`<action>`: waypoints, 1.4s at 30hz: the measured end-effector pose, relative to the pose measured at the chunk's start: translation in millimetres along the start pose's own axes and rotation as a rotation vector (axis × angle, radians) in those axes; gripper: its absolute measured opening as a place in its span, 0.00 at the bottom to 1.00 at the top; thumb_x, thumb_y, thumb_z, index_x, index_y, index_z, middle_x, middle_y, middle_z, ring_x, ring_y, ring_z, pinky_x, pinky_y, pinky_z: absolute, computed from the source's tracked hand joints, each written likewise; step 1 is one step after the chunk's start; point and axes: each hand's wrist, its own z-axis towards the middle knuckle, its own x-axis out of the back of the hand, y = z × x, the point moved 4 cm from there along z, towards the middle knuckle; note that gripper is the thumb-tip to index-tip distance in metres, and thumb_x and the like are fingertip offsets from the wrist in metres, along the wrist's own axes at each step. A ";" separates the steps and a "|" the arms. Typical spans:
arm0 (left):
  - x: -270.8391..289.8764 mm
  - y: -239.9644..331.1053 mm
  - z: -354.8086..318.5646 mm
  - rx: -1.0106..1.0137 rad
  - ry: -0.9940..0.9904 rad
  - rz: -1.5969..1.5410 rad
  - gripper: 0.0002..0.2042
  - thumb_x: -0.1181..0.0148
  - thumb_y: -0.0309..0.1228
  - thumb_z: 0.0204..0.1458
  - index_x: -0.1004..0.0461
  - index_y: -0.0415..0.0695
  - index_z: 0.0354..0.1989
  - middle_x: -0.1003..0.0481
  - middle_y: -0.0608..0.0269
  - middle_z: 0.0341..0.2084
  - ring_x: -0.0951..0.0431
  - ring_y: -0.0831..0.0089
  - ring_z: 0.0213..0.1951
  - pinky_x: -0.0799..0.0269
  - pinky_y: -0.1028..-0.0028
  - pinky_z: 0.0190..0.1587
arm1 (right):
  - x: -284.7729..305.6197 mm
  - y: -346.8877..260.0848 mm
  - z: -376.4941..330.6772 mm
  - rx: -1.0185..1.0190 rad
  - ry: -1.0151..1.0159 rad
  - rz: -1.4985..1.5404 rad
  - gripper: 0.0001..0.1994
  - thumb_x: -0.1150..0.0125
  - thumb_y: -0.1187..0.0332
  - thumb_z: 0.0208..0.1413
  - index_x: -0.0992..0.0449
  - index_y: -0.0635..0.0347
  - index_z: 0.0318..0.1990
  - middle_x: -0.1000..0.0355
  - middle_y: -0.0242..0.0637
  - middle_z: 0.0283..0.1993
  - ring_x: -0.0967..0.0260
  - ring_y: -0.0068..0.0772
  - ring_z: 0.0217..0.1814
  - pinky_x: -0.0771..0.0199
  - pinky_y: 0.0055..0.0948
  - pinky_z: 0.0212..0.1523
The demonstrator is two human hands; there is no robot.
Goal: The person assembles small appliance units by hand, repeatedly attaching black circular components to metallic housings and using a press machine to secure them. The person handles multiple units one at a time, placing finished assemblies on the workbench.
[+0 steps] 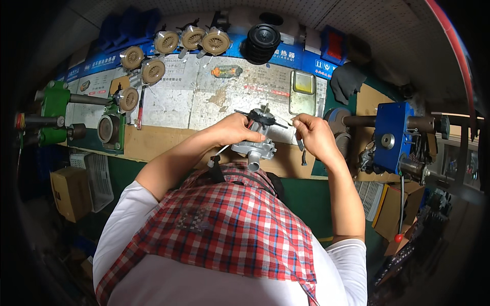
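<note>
In front of my waist, at the table's near edge, a grey cast-metal housing with a round pipe stub faces toward me. A black part with thin arms sits on its far end, and a small metal piece stands up from it. My left hand is closed round the housing's left side, thumb over the top. Just right of the black part, my right hand pinches, but what lies between its fingertips is too small to name. Below that hand shows a short dark cable with a plug-like end.
Several tan fan-like wheels line the back left. A stack of black rings stands at the back. A rectangular tin with yellowish contents lies right of centre. A green clamp fixture stands left, a blue press right.
</note>
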 end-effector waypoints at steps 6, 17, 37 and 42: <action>8.7 -11.9 9.3 0.041 0.009 -0.077 0.15 0.31 0.39 0.47 0.19 0.39 0.33 0.21 0.63 0.26 0.25 0.77 0.27 0.30 0.75 0.34 | -10.1 16.8 24.6 0.018 0.107 0.093 0.09 0.46 0.65 0.61 0.23 0.60 0.41 0.26 0.40 0.28 0.27 0.40 0.30 0.29 0.38 0.36; 24.3 -48.2 42.1 0.096 -0.080 -0.331 0.13 0.34 0.37 0.50 0.20 0.42 0.38 0.22 0.67 0.30 0.26 0.79 0.31 0.33 0.77 0.38 | -55.1 57.4 55.8 0.331 0.291 -0.056 0.06 0.42 0.76 0.56 0.28 0.60 0.41 0.32 0.47 0.33 0.32 0.55 0.36 0.31 0.44 0.38; 98.2 -111.4 -11.3 0.181 0.541 -0.540 0.27 0.31 0.39 0.48 0.31 0.40 0.54 0.24 0.56 0.46 0.22 0.63 0.43 0.25 0.68 0.44 | -38.7 -16.6 215.5 0.449 0.778 -0.270 0.26 0.35 0.68 0.49 0.33 0.62 0.57 0.36 0.54 0.59 0.43 0.50 0.66 0.51 0.50 0.65; 117.0 -59.7 -25.3 -0.067 0.710 0.150 0.26 0.25 0.32 0.39 0.28 0.38 0.48 0.21 0.57 0.39 0.22 0.67 0.40 0.27 0.68 0.44 | -44.1 -31.0 262.6 0.560 0.536 -0.670 0.21 0.34 0.64 0.48 0.29 0.62 0.49 0.29 0.47 0.49 0.35 0.46 0.59 0.43 0.45 0.63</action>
